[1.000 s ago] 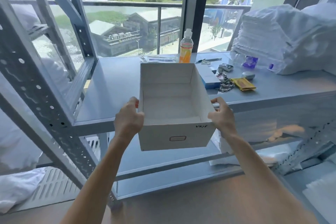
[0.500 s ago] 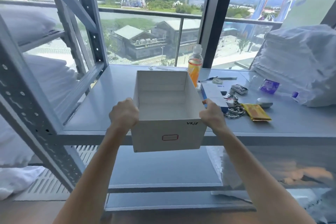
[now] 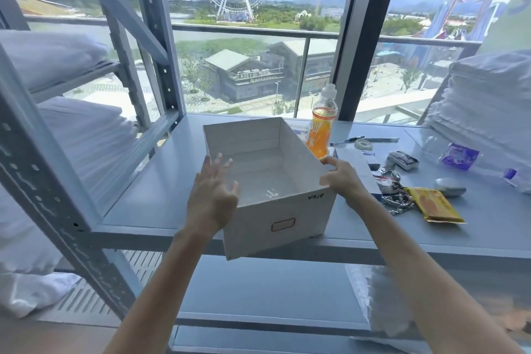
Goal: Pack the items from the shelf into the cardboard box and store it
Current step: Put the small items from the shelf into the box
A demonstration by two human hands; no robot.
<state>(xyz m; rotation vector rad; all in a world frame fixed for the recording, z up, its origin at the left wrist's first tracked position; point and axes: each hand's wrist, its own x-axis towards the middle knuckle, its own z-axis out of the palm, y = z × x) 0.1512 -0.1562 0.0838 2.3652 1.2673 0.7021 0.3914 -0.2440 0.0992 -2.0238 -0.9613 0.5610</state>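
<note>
White cardboard box (image 3: 287,210) is sitting empty on the metal shelf (image 3: 143,195), front overhanging; your right hand (image 3: 342,181) is gripping its right rim, likely steadying it, left hand (image 3: 212,195) is hovering open at its left wall

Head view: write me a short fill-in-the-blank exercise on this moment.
1. The box on the shelf is ____ inside.
2. The right hand holds the box's ____ rim.
3. The drink in the bottle behind the box is ____.
4. The left hand, fingers spread, grips ____.
Missing words: empty; right; orange; nothing.
</note>
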